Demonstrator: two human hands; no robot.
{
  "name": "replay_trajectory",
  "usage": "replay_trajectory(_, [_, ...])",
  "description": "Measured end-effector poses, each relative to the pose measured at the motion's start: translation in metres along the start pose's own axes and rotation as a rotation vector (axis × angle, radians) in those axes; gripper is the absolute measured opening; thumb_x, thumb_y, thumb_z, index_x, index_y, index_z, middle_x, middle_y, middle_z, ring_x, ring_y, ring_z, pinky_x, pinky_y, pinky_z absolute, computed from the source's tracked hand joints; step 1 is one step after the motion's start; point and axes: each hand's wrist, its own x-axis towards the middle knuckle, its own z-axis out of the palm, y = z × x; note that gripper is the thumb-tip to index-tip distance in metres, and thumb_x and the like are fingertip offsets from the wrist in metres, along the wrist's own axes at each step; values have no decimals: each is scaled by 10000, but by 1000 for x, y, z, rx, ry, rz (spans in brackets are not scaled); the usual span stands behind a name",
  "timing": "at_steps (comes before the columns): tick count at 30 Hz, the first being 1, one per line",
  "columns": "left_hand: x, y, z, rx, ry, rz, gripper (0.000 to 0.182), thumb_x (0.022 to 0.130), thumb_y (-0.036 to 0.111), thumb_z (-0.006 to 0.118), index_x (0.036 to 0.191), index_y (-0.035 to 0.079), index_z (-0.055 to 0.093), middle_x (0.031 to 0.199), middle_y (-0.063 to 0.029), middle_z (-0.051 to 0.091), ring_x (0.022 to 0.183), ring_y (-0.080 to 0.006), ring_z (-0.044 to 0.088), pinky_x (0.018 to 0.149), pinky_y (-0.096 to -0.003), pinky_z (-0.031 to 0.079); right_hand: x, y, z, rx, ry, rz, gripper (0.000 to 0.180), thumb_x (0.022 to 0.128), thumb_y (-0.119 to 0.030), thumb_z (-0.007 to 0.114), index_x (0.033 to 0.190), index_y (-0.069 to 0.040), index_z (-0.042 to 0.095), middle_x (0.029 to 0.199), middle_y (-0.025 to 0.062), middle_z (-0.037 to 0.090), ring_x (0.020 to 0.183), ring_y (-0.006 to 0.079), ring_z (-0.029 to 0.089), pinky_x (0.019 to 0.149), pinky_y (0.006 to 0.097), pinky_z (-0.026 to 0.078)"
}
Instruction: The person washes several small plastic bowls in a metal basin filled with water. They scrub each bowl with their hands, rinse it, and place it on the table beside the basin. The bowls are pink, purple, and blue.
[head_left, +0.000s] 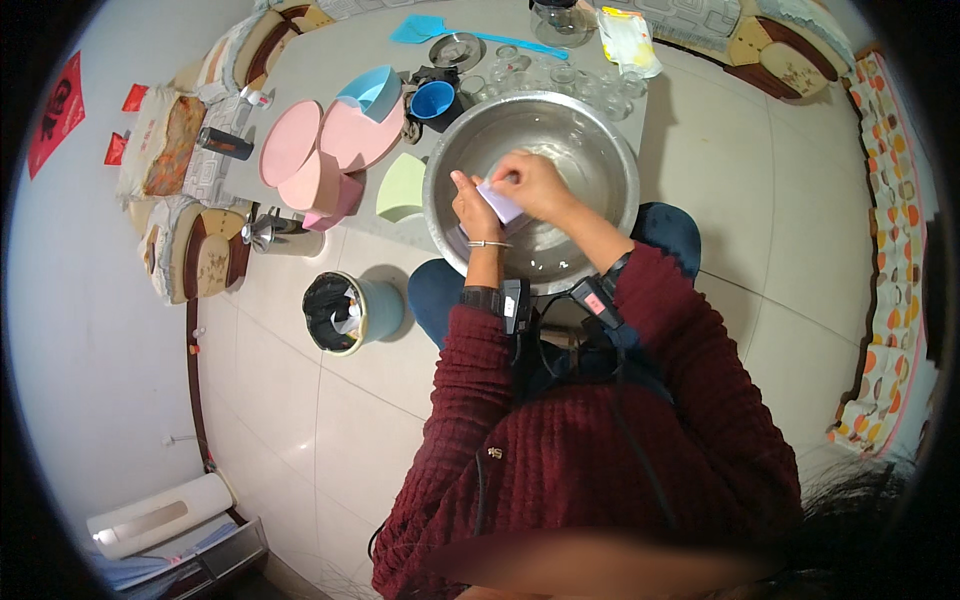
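A wide metal basin (600, 232) with some clear water sits at the table's near edge, before my knees. Over its left part my left hand (476, 214), with a bracelet at the wrist, holds a pale purple container (501, 204), tilted. My right hand (534, 184) is closed at the container's upper edge, slightly blurred; whether its fingers grip the edge or something small is hidden. Left of the basin lies a pale green wedge-shaped container (401, 187). Farther left are pink containers (307, 184) and a round pink tray (360, 135), with a light blue container (375, 94) on it.
Behind the basin stand a blue cup (433, 101), many small glass cups (562, 75), a glass jar (561, 26), a blue fly swatter (480, 36) and a white-yellow packet (626, 37). A lined trash bin (382, 307) and a metal thermos (289, 234) stand on the floor to the left.
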Motion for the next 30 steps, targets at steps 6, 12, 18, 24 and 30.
replay_trajectory(6, [4,-5,-7,-18,-49,-17,542,924,498,354,583,88,452,553,22,424,501,-80,388,471,-237,321,2,-6,-3,-152,139,112,43,653,-69,615,679,-41,596,716,124,591,671,280,589,621,343,466])
replay_trajectory(12, [5,-11,-2,-26,-79,89,563,924,500,349,525,106,399,515,30,378,480,-78,337,457,-239,284,-1,0,3,-53,71,-18,44,665,-74,608,668,-33,592,729,132,598,677,283,591,629,348,468])
replay_trajectory(18, [4,-3,-5,50,-55,21,560,921,505,355,534,102,393,516,26,378,473,-82,345,443,-254,287,-4,3,-12,-154,162,338,47,671,-74,603,657,-33,584,727,136,599,680,289,594,624,354,464])
replay_trajectory(24, [4,-6,-3,50,-10,53,549,916,504,370,549,97,396,534,22,385,485,-82,352,443,-266,293,-24,-8,-1,-78,36,-119,52,672,-67,600,693,-27,574,742,143,562,727,323,563,658,380,446])
replay_trajectory(30, [10,-12,-7,86,0,41,546,890,538,392,604,78,455,570,0,447,504,-107,422,460,-275,345,-28,-15,-11,-162,47,-25,54,687,-29,609,718,-19,566,742,123,547,627,261,552,565,318,443])
